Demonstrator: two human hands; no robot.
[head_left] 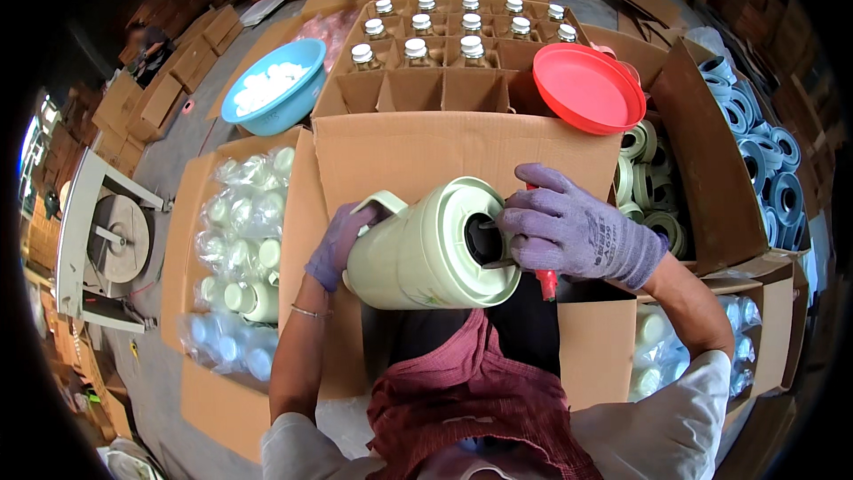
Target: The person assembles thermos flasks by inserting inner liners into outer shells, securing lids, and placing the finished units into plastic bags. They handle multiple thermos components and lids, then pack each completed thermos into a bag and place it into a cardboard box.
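Observation:
A pale green thermos jug [395,258] lies tilted in front of me, its round end with a dark central hole turned to the right. My left hand [342,236], in a purple-grey glove, is closed on the jug by its handle [384,201]. At the hole, my right hand [555,227], gloved alike, grips a red-handled metal tool [546,284]. The tool's metal tips reach the black ring [482,238] in the hole; the fingers hide most of it, so its exact kind is unclear.
Ahead stands a divided carton [462,147] of silvery bottles with white caps. A blue basin [315,71] of white pieces and a red basin [591,89] sit on either side. Cartons hold bagged cups [240,249], green rings [635,160] and blue rings [786,196]. Another person [151,49] sits far left.

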